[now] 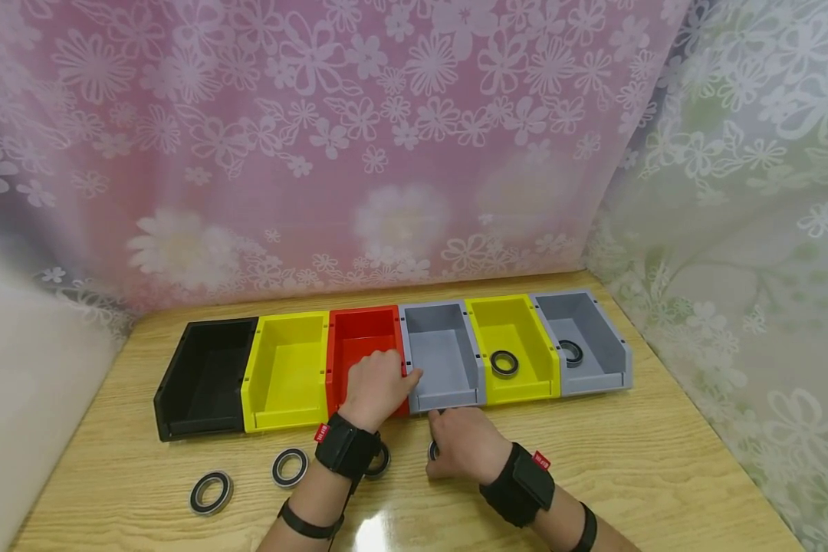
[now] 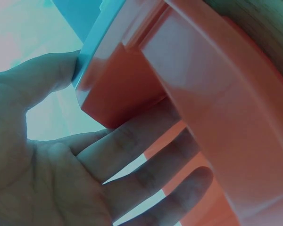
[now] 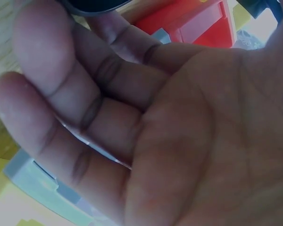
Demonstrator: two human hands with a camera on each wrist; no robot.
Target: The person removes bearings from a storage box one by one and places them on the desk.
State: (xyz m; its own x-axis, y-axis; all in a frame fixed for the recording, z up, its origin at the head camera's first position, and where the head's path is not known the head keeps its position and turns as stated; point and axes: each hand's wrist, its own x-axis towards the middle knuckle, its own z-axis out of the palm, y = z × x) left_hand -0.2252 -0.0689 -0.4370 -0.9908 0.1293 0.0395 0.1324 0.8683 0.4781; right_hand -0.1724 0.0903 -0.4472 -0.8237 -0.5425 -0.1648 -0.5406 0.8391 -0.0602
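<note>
A row of plastic bins runs along the table. My left hand point(image 1: 378, 387) is at the front of the red bin point(image 1: 366, 322). In the left wrist view, its fairly straight fingers point(image 2: 146, 174) reach into that bin, and the thumb touches the edge of the adjoining grey bin point(image 1: 441, 360). In front of the grey bin, my right hand point(image 1: 471, 443) pinches a ball bearing point(image 1: 432, 451) at the table, mostly hidden by the fingers. Only the bearing's dark rim point(image 3: 96, 6) shows in the right wrist view. Another bearing point(image 1: 381, 462) lies partly behind the left wrist.
Two bearings, one point(image 1: 211, 493) far left and one point(image 1: 290, 467) nearer the left arm, lie on the wooden table point(image 1: 628, 475). The right-hand yellow bin point(image 1: 524, 337) holds a bearing point(image 1: 504, 364); another bearing point(image 1: 570, 353) sits in the far-right grey bin point(image 1: 600, 356). A black bin point(image 1: 207, 376) and yellow bin point(image 1: 290, 368) stand left.
</note>
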